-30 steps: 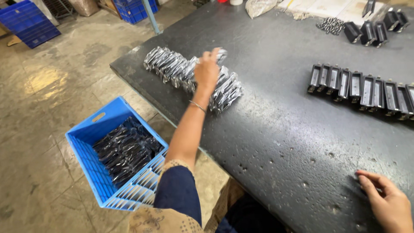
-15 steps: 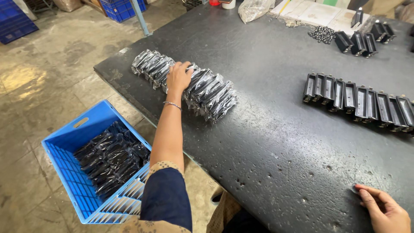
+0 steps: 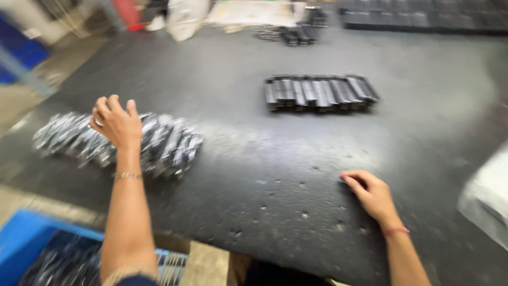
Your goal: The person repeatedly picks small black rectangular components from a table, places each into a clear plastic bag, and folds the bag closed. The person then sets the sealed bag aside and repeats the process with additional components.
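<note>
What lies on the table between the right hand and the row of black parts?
Nothing: the head view shows only bare dark table between the right hand and the row of black parts.

From my feed the whole frame smears with motion. My left hand (image 3: 115, 123) covers part of the silvery pile (image 3: 159, 143), whose pieces I can't tell apart. The blue crate (image 3: 32, 249) is cut off lower left; a pale object (image 3: 487, 198) runs off the right edge.

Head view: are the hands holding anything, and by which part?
Nothing clearly held. Left hand hovers over the shiny wrapped packets; right hand rests flat on the black table.
</note>
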The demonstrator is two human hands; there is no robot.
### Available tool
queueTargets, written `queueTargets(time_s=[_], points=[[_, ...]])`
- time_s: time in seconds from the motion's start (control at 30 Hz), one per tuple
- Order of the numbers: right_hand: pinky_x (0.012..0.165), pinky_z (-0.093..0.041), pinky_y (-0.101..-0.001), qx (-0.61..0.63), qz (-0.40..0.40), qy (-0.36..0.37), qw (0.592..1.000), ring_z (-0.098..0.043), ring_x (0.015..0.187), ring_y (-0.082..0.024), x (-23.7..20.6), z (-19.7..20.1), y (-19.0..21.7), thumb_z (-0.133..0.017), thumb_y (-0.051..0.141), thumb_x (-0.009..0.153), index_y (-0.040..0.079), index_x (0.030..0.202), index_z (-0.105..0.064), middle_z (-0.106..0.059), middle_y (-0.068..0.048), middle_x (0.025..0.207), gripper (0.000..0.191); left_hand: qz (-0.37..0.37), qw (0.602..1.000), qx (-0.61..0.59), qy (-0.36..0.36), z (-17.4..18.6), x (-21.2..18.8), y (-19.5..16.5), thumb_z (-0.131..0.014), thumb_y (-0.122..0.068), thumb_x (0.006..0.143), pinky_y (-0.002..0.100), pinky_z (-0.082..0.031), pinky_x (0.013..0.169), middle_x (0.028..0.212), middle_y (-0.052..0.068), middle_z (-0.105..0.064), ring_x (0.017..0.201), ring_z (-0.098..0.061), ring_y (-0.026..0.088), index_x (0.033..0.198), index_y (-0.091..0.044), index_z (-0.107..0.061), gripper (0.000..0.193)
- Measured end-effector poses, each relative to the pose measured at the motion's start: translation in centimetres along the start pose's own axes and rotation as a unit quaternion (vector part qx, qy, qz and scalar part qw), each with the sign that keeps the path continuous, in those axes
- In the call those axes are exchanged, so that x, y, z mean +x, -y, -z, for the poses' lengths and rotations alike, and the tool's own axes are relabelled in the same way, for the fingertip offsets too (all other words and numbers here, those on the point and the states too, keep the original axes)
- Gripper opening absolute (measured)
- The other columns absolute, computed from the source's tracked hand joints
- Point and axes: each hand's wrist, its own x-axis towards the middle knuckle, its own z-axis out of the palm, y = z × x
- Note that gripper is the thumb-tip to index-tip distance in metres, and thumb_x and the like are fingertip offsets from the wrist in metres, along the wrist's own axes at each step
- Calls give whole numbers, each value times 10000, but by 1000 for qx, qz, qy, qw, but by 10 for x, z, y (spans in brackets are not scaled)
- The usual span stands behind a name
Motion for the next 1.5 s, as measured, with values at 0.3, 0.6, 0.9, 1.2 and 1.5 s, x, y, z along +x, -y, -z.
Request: queueTargets(time_s=[0.3, 0.6, 0.9, 1.2, 1.5], points=[[721, -552, -270, 67, -47, 5, 997, -668, 725, -107, -5, -2, 18, -692, 222, 933, 71, 1059, -781, -781, -26, 934, 216, -101, 844, -476, 226, -57, -150, -260, -713, -176, 893, 451, -409, 1101, 1288, 189, -590, 1251, -535, 357, 1268, -13, -608, 422], [734, -554, -261, 53, -32, -1, 998, -673, 755, -95, -7, 0, 22, -696, 188, 927, 56, 1055, -777, -776, -19, 928, 201, 35, 846, -459, 271, -54, -249, -385, -731, -168, 858, 465, -442, 985, 1170, 87, -667, 1083, -646, 284, 1196, -100, -659, 352], [818, -561, -301, -39, 126, -95, 987, -714, 901, -166, 58, 13, 23, -708, 163, 954, 79, 1069, -756, -757, -67, 1024, 151, 165, 741, -584, 286, -51, -229, -385, -617, -96, 913, 341, -575, 702, 1111, 101, -679, 764, -702, 211, 1146, -62, -647, 238], [1029, -430, -520, -325, 183, -92, 923, -488, 1284, -406, 194, 37, 49, -834, 332, 783, 200, 1289, -654, -482, -179, 1437, 553, 160, 745, -563, 319, -52, -221, -389, -625, -115, 908, 388, -560, 746, 1036, 109, -738, 775, -716, 248, 1083, -69, -685, 191], [1009, -475, -502, -337, 63, 19, 939, -553, 1194, -381, 207, 32, 58, -820, 350, 788, 228, 1174, -671, -542, -147, 1308, 432, 151, 752, -545, 338, -53, -223, -390, -627, -133, 908, 402, -552, 755, 1025, 93, -738, 785, -716, 258, 1031, -90, -705, 152]])
